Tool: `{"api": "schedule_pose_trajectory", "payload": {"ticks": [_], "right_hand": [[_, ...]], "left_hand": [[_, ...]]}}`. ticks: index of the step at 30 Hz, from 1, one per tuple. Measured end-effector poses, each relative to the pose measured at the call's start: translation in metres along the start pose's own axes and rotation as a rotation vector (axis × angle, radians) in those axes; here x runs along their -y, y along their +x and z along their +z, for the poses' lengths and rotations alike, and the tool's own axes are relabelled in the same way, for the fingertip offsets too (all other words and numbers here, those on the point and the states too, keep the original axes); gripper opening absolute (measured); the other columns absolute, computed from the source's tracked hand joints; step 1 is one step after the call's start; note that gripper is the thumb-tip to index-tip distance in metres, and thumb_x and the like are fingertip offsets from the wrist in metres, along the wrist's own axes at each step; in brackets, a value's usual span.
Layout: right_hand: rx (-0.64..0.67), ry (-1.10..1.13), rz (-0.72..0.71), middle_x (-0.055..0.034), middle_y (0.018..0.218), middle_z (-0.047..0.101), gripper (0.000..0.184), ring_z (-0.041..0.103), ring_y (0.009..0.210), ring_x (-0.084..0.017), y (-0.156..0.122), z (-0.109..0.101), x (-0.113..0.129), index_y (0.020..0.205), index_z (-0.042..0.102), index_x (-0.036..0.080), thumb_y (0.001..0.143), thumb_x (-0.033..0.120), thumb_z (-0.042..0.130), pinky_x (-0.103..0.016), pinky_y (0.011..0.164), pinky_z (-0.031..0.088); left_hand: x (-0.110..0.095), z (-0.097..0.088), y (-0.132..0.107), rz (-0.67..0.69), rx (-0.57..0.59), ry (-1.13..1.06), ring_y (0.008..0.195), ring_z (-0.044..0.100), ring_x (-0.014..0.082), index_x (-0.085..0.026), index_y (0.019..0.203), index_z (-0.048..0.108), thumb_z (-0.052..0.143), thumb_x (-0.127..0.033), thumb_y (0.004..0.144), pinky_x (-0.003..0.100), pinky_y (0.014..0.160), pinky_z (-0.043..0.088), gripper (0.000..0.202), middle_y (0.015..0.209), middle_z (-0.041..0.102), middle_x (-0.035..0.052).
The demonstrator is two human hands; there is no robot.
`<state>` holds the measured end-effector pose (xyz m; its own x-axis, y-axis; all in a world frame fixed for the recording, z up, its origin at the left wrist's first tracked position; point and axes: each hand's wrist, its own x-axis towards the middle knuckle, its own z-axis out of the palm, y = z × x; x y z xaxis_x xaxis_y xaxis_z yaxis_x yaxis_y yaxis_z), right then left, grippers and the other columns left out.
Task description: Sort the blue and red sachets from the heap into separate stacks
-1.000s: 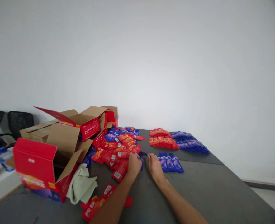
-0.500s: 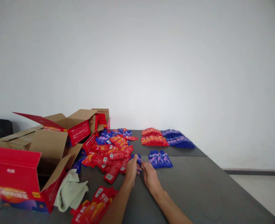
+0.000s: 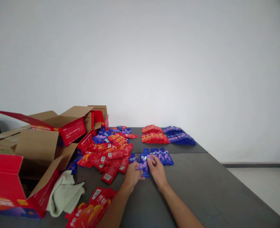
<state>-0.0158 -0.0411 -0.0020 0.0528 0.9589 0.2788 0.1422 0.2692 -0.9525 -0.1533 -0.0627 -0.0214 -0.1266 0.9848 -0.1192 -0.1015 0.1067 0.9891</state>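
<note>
My left hand (image 3: 133,174) is closed round a blue sachet (image 3: 133,158) whose top shows above the fingers. My right hand (image 3: 157,171) pinches the side of another blue sachet (image 3: 144,172), held upright with purple artwork and white lettering facing me. The lower left of this sachet lies against my left fingers; whether they grip it too I cannot tell. Just beyond my right hand, a short overlapping row of blue sachets (image 3: 166,157) rests on the dark table (image 3: 185,186). Left of my hands spreads a loose heap of red sachets (image 3: 110,173), some blue ones among them.
Neat stacks of red sachets (image 3: 155,138) and blue sachets (image 3: 181,138) stand at the far end. Open red cartons (image 3: 4,180) line the left side. A pale green cloth (image 3: 65,193) and more red sachets (image 3: 92,209) lie near the front.
My hands have drawn a blue sachet upright between them, its printed front now showing. My right hand has risen slightly and turned toward it. The view has shifted a little to the right.
</note>
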Motion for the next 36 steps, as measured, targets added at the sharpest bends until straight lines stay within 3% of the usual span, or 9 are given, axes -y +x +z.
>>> {"api": "schedule_pose_trajectory", "payload": {"ticks": [2,5,8,12,18,24,28,32,36], "right_hand": [[0.004,0.042,0.025,0.0011,0.069,0.061,0.046,0.054,0.065,-0.016,0.002,-0.006,0.003,0.087,0.063,0.018,0.084,0.063,0.055,-0.025,0.06,0.042],[0.016,0.085,0.03,0.0056,0.058,0.042,0.049,0.036,0.056,-0.011,0.004,-0.013,0.003,0.065,0.049,0.02,0.085,0.064,0.054,-0.023,0.051,0.03],[0.019,0.11,0.055,0.0069,0.057,0.035,0.051,0.029,0.055,-0.01,0.004,-0.015,0.0,0.062,0.04,0.022,0.083,0.065,0.055,-0.022,0.05,0.024],[0.079,0.107,0.068,0.0071,0.057,0.034,0.05,0.027,0.055,-0.01,0.001,-0.01,0.0,0.061,0.038,0.022,0.083,0.063,0.056,-0.022,0.05,0.024],[0.131,-0.069,0.002,0.0062,0.055,0.037,0.05,0.032,0.054,-0.01,-0.008,0.001,0.006,0.059,0.043,0.02,0.085,0.062,0.052,-0.022,0.051,0.027],[0.151,-0.087,0.049,0.0041,0.058,0.054,0.037,0.044,0.051,-0.012,-0.009,0.002,0.001,0.082,0.062,0.019,0.084,0.056,0.055,-0.022,0.048,0.033],[0.171,-0.086,0.109,0.0039,0.053,0.057,0.03,0.043,0.044,-0.011,-0.007,0.003,-0.013,0.08,0.062,0.019,0.077,0.049,0.061,-0.022,0.043,0.031],[0.06,-0.088,0.095,0.0018,0.055,0.061,0.03,0.05,0.045,-0.014,0.0,0.001,-0.025,0.084,0.064,0.019,0.077,0.049,0.061,-0.024,0.045,0.037],[0.019,-0.214,0.013,-0.0045,0.073,0.071,0.029,0.064,0.063,-0.021,0.014,-0.014,-0.029,0.097,0.066,0.019,0.086,0.042,0.05,-0.03,0.061,0.05]], "left_hand": [[0.001,0.005,-0.004,-0.013,0.066,0.054,0.061,0.066,0.0153,-0.015,0.074,0.055,0.07,-0.01,0.063,0.032,0.055,0.059,0.019,0.071,0.066,0.0011],[0.002,0.01,-0.01,-0.027,0.116,0.103,0.063,0.067,0.0173,-0.016,0.076,0.056,0.069,-0.009,0.062,0.033,0.055,0.058,0.02,0.071,0.066,0.0008],[0.001,0.01,-0.011,-0.018,0.126,0.146,0.062,0.065,0.0162,-0.016,0.074,0.056,0.071,-0.012,0.06,0.028,0.056,0.055,0.021,0.066,0.064,-0.0006],[-0.005,0.004,-0.009,0.126,0.162,0.102,0.06,0.06,0.0122,-0.016,0.074,0.058,0.074,-0.029,0.067,0.022,0.057,0.047,0.022,0.067,0.065,-0.0008],[-0.006,-0.003,-0.005,0.19,-0.054,0.176,0.045,0.043,0.0075,-0.017,0.057,0.049,0.069,-0.04,0.072,0.02,0.046,0.029,0.034,0.048,0.047,-0.0062],[-0.008,-0.006,-0.003,0.18,-0.164,0.119,0.053,0.053,0.0111,-0.015,0.062,0.057,0.071,-0.048,0.07,0.02,0.05,0.038,0.036,0.055,0.057,-0.0021],[-0.009,-0.007,-0.006,0.08,-0.15,0.066,0.061,0.061,0.0141,-0.015,0.076,0.062,0.071,-0.054,0.07,0.021,0.051,0.044,0.041,0.068,0.065,0.0012],[-0.006,0.003,-0.01,-0.081,-0.021,0.039,0.067,0.065,0.0148,-0.018,0.119,0.055,0.079,-0.036,0.067,0.024,0.053,0.053,0.06,0.091,0.068,0.0049],[0.003,0.016,0.005,0.019,-0.08,0.084,0.067,0.065,0.0133,-0.019,0.134,0.043,0.074,-0.021,0.072,0.023,0.054,0.055,0.069,0.093,0.067,0.0051]]}}
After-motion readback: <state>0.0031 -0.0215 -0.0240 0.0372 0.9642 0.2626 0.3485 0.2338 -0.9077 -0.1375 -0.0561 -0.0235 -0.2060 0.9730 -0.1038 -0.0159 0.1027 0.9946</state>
